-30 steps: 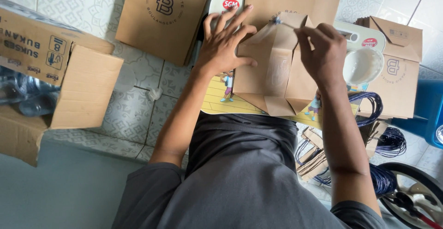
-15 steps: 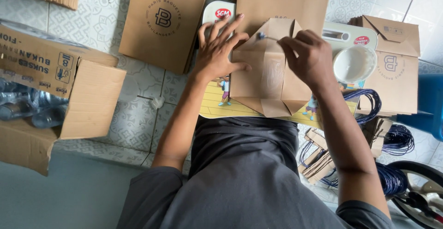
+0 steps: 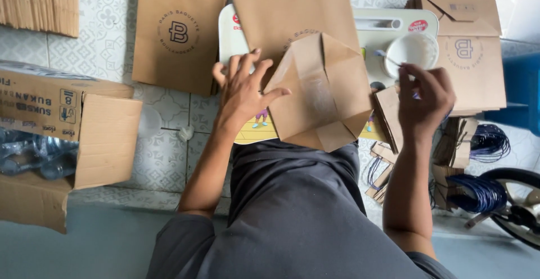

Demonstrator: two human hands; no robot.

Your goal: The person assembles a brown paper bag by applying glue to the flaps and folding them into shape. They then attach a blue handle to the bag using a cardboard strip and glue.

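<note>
A brown paper bag (image 3: 320, 90) lies with its folded bottom flaps open on a small white lap table (image 3: 228, 31). My left hand (image 3: 242, 90) presses flat on the bag's left edge, fingers spread. My right hand (image 3: 422, 102) is off to the right of the bag, pinching a thin brush (image 3: 388, 58) whose tip points into a white bowl (image 3: 410, 51) on the table. Glue sheen shows along the bag's middle strip.
Flat brown bags lie on the tiled floor: one printed bag (image 3: 180, 31) at upper left, a stack (image 3: 469, 48) at right. An open cardboard box (image 3: 62, 138) holding plastic bottles sits left. Dark blue cord bundles (image 3: 486, 144) and small folded paper pieces (image 3: 450, 155) lie lower right.
My right hand has left the bag's flaps and moved right toward the white bowl with the brush. The left hand stays on the bag.
</note>
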